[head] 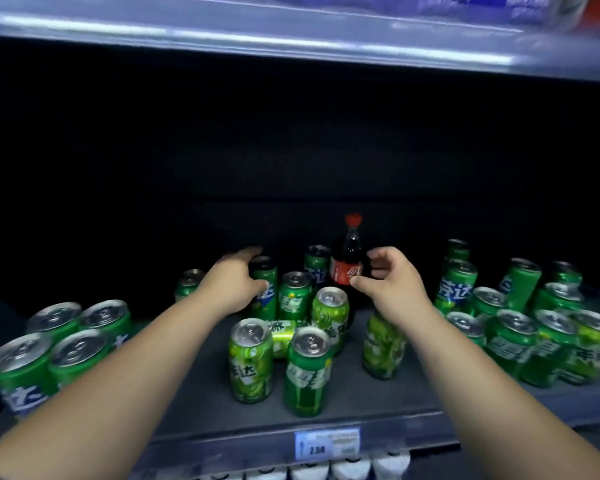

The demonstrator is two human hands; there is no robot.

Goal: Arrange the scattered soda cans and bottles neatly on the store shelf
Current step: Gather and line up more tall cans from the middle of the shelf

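Cola bottle (347,268) base hidden behind a pale green can (330,317), lying can (284,336) half covered by upright ones, another can (383,351) with its top behind the right forearm (430,327), price tag (327,444) small print blurred, white-capped bottles (347,471) cut by bottom edge, shelf (205,382) rear lost in darkness.
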